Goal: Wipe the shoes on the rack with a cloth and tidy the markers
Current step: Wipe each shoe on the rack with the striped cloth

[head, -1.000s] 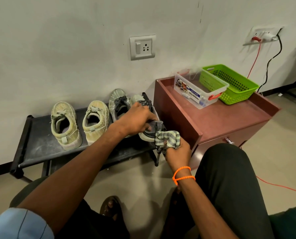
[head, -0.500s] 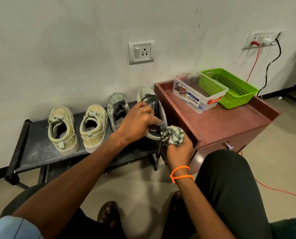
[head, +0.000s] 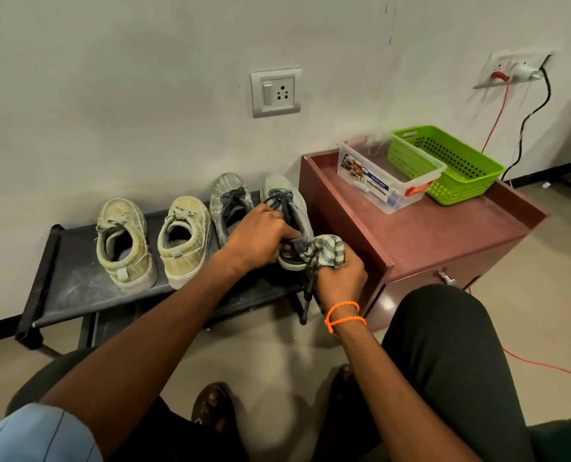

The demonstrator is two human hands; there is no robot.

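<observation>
Lowered since 0.5 s ago, the grey laced shoe (head: 289, 208) now rests at the black rack's (head: 77, 278) right end, the left hand (head: 260, 238) curled over its collar. The right hand (head: 342, 281) clutches the bunched striped cloth (head: 327, 250) against its heel. 2 beige canvas shoes (head: 124, 245) sit left; markers lie in the clear plastic box (head: 390, 181) on the maroon table (head: 444, 228).

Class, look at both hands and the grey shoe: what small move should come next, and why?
Probably rub the striped cloth along the heel of the grey shoe: the left hand grips that shoe, and the right hand presses the bunched cloth against its heel end.
</observation>
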